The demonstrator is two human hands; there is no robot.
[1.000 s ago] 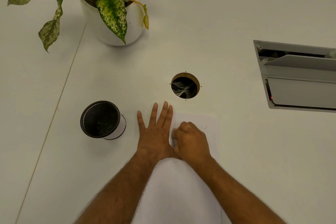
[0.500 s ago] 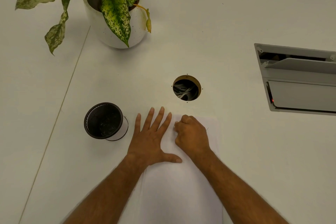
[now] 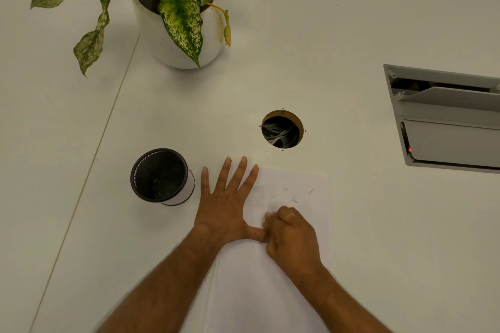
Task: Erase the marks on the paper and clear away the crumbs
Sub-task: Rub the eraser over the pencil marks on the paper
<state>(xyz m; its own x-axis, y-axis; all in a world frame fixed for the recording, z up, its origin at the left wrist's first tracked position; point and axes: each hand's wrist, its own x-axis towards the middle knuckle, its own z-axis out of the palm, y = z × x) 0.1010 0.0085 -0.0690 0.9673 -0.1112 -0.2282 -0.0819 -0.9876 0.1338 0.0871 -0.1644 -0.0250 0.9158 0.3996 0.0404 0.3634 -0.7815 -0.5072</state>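
Note:
A white sheet of paper (image 3: 319, 213) lies on the white table in front of me. Several thin dark eraser crumbs (image 3: 293, 197) are scattered on its upper part. My left hand (image 3: 224, 205) presses flat on the sheet's upper left corner, fingers spread, thumb stretched to the right. My right hand (image 3: 292, 238) rests on the paper just right of that thumb, curled into a fist with the fingertips pinched down. The eraser in it is hidden by the fingers. The crumbs lie just beyond the right hand's knuckles.
A black mesh pen cup (image 3: 159, 174) stands left of my left hand. Beyond the paper is a round cable hole (image 3: 282, 129). A potted plant (image 3: 173, 43) sits at the back left, and a grey recessed socket box (image 3: 446, 121) at the right.
My right hand has slid toward me down the paper, uncovering the crumbs near the top edge. My left hand has stayed flat on the sheet, with its thumb spread out to the side.

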